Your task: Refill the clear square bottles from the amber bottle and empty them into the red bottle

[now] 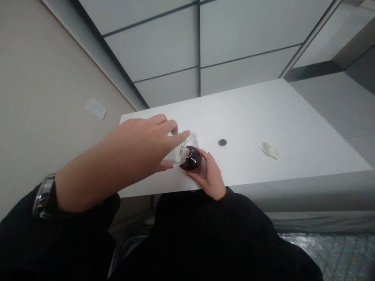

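My left hand [159,138] grips a clear, see-through cup-like container [177,155], tilted with its rim by the mouth of a bottle. The bottle [193,160] is rounded and looks dark red to brown, standing near the table's front edge. Around its right side curl the thumb and fingers of my right hand [211,175]. Whether liquid is passing between the two cannot be made out. Another clear, crinkled piece [192,139] shows just behind the bottle. A small round black cap [222,142] lies on the table to the right.
The white table [243,117] reaches from the left wall to the right. A crumpled whitish tissue [270,150] lies on its right part. Behind it stand pale sliding panels [166,47]. A wall socket [97,109] is at left.
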A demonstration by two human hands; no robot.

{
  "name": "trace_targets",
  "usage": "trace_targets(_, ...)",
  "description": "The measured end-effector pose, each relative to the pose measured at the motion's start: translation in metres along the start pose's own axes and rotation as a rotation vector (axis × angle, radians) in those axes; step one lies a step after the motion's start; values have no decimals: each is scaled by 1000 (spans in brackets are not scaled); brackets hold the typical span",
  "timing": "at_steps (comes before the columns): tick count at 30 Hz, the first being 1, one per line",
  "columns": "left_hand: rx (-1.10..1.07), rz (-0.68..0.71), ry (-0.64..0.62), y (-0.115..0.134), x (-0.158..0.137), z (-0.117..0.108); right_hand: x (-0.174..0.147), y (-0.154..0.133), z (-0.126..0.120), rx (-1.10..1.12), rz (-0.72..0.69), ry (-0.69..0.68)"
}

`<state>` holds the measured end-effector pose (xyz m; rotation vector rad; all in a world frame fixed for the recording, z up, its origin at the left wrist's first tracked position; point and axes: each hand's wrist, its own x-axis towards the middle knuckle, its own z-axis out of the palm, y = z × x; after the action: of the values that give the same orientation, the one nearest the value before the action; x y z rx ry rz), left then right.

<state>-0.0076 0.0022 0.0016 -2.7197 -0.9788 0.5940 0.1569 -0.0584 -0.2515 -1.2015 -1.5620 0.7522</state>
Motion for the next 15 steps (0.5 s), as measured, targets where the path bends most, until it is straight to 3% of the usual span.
trace_targets(15,-29,16,17,2,2,-2,0,-2,1,8,7,-6)
